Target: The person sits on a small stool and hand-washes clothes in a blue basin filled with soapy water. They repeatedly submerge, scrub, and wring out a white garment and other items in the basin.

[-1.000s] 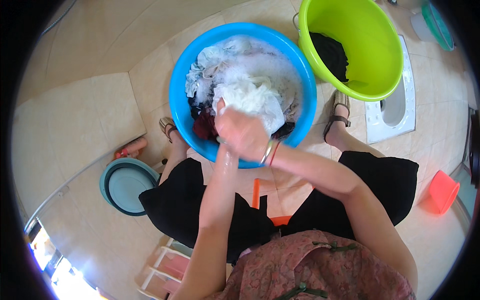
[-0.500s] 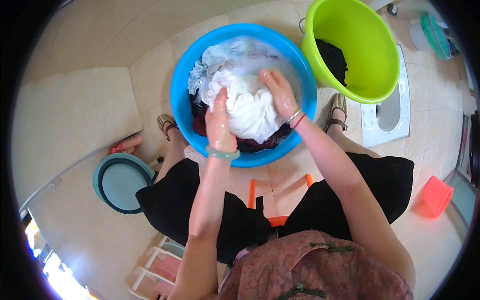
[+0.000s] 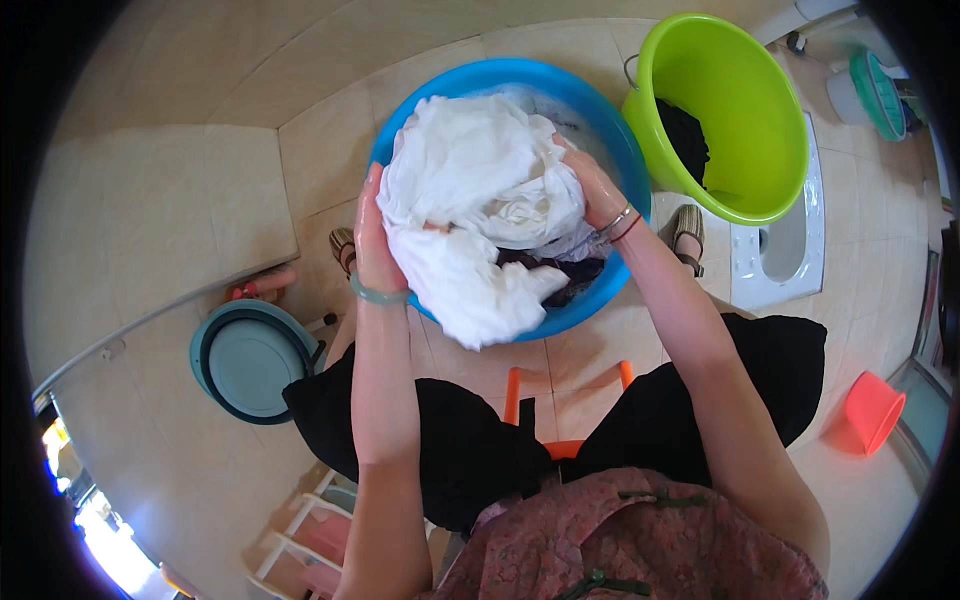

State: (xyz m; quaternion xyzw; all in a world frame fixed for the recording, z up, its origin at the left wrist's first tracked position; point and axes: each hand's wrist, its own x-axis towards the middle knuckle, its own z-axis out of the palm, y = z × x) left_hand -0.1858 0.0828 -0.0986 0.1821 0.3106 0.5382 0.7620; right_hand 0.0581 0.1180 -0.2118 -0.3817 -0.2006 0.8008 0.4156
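A bunched wet white garment (image 3: 470,170) is lifted over the blue basin (image 3: 638,165), one fold hanging past the basin's near rim. My left hand (image 3: 375,240) grips its left side, with a jade-coloured bangle at the wrist; most of those fingers are hidden behind the cloth. On the right side my right hand (image 3: 592,185) holds the same garment, its fingertips partly covered by folds. Below the cloth, dark wet laundry (image 3: 575,275) shows in the basin, with suds (image 3: 580,125) towards the far right.
A lime-green bucket (image 3: 770,150) with dark cloth (image 3: 682,140) inside stands at the far right beside a squat toilet (image 3: 780,255). At left sits a grey-green folding basin (image 3: 250,360). An orange stool (image 3: 565,448) is beneath me; a coral bucket (image 3: 875,410) lies to the right.
The white garment has come up from the basin and spread out wider, covering most of the laundry below. My left hand has moved left, and both hands are farther apart.
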